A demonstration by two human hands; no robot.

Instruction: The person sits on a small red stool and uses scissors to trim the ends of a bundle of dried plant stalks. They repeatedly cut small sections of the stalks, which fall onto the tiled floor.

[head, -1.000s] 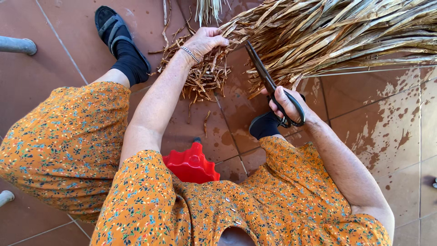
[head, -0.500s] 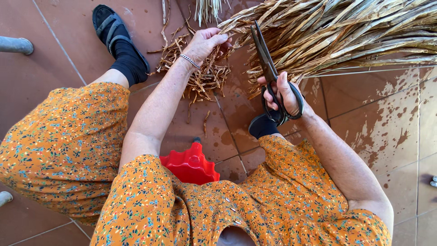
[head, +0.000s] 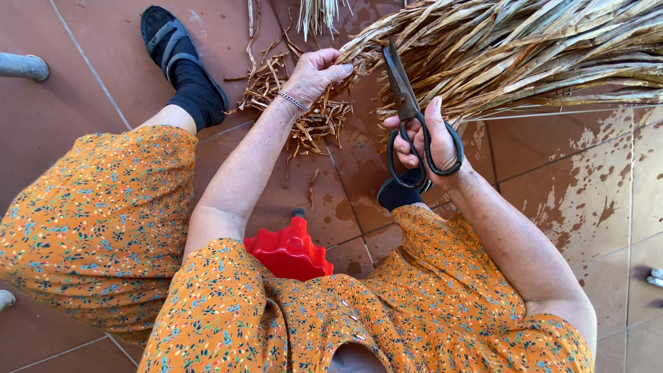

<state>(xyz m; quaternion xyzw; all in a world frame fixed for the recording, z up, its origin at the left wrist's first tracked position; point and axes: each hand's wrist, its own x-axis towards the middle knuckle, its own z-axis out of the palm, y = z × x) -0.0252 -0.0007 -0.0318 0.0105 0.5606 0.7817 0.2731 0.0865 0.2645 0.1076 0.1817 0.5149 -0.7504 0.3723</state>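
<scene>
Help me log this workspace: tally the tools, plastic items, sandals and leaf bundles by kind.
Black scissors, in right hand: 1
Red plastic item: 1
Black sandal: 1
Dried leaf bundle, touched by left hand: 1
Total: 4

Left hand (head: 314,72) pinching forward, right hand (head: 431,138) fingers curled, raised

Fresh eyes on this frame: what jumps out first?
The big black scissors in the right hand, blades pointing up into the bundle of dry straw-coloured leaves across the top right. The left hand pinches the bundle's tips above a pile of cut scraps; a red plastic stool peeks out below.
</scene>
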